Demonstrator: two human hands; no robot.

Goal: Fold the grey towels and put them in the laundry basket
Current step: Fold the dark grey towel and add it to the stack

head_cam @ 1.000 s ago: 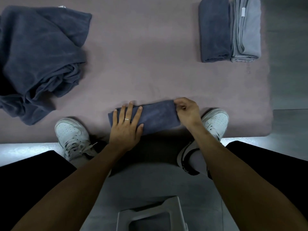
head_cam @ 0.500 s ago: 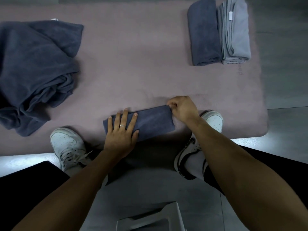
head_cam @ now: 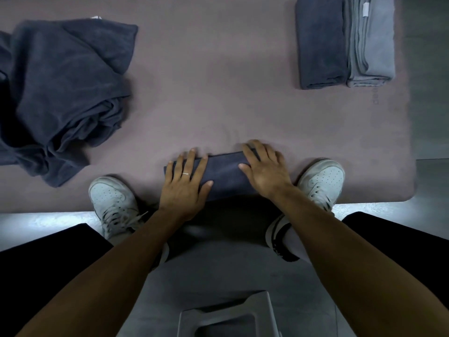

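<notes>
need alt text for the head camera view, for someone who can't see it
Seen from above, a person's left hand and right hand press flat on a small folded dark grey towel on a pinkish mat. A crumpled towel pile lies left; two folded towels sit far right.

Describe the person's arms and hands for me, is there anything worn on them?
Both forearms are bare, with no sleeves, watch or gloves in view. The left hand wears a thin silver-coloured ring on one finger. The right hand shows no jewellery.
</notes>
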